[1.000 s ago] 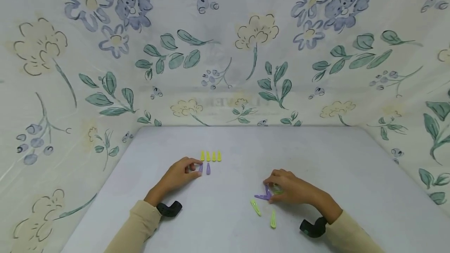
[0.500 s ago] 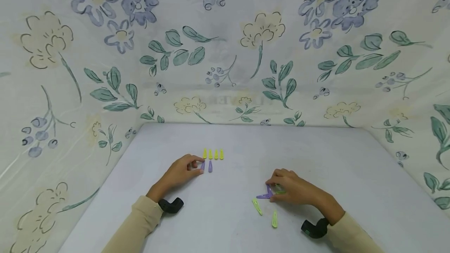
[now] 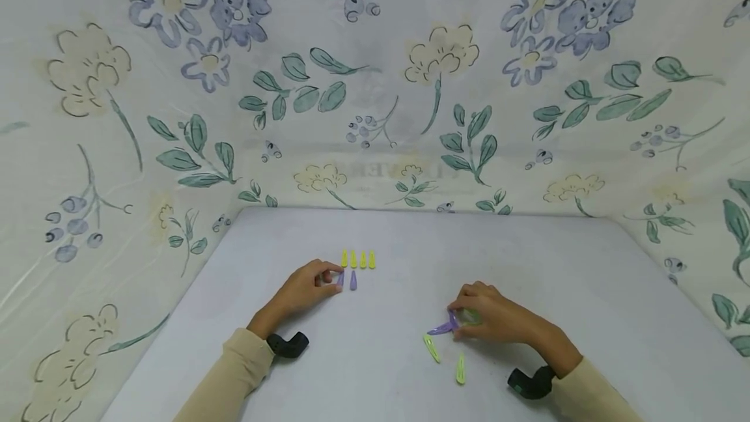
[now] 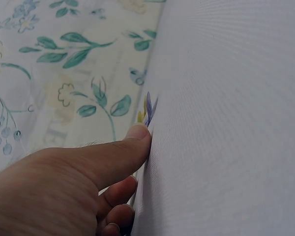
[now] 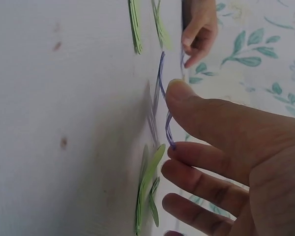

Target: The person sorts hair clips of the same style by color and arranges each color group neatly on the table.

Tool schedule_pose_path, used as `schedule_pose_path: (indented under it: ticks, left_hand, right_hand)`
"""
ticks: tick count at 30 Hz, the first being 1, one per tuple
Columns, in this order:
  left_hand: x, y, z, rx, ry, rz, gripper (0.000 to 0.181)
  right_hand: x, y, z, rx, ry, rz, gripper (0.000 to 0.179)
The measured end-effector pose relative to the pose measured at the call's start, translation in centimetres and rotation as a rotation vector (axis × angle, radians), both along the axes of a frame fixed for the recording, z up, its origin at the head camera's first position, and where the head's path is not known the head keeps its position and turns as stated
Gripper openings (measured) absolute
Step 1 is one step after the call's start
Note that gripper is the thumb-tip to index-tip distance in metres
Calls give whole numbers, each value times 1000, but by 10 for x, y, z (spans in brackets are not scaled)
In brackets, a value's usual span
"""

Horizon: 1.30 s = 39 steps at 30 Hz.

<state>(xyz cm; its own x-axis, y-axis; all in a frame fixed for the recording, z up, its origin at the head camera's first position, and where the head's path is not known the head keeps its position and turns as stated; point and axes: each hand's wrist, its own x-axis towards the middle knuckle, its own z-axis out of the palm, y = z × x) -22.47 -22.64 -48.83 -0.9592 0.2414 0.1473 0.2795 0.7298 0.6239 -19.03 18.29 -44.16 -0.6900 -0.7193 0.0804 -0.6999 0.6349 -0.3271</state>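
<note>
My left hand (image 3: 301,290) holds a purple hair clip (image 3: 341,279) between thumb and index finger, close over the table. Just right of it lies another purple clip (image 3: 353,281), below a row of several yellow clips (image 3: 363,260). At the right, my right hand (image 3: 498,314) pinches a purple snap clip (image 5: 169,130) end to end between thumb and index finger, the other fingers spread. A second purple clip (image 3: 439,329) overlaps the pinched one. Green clips (image 5: 148,189) lie under this hand, partly hidden by it in the head view.
Two more green clips lie nearer the front, one slanted (image 3: 431,348) and one upright in view (image 3: 460,368). The white table (image 3: 387,370) ends at a flower-patterned sheet (image 3: 375,174) behind and at the sides. Each wrist wears a black camera (image 3: 288,345).
The head view has shifted slightly. The loose purple clip by my right hand has turned from nearly level to slanted. My left hand stays at its purple clip.
</note>
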Motion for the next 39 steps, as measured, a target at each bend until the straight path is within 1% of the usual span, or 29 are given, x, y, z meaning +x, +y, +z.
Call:
schedule_pose_path:
  ticks: [5, 9, 12, 15, 18, 22, 25, 32, 39]
  left_hand:
    - [1, 0, 0, -4, 2, 2, 36]
    - [2, 0, 1, 1, 5, 3, 36]
    - [4, -2, 0, 2, 3, 4, 36]
    - [7, -4, -1, 1, -4, 13, 36]
    - [8, -4, -1, 8, -9, 17, 36]
    - [6, -2, 0, 14, 6, 3, 36]
    - [3, -1, 0, 5, 10, -2, 36]
    - [3, -1, -3, 12, 9, 9, 35]
    - [3, -1, -3, 20, 27, 1, 35]
  right_hand:
    - [0, 2, 2, -13, 3, -5, 42]
    - [0, 2, 2, -43, 45, -16, 41]
    - [0, 1, 0, -78, 74, -15, 44]
    - [2, -3, -1, -126, 55, -20, 49]
    - [4, -6, 1, -171, 17, -21, 52]
    - [6, -9, 6, -205, 7, -36, 53]
    - [7, -12, 10, -211, 3, -51, 54]
    - [10, -15, 21, -204, 11, -36, 53]
    - [3, -21, 30, -171, 17, -11, 52]
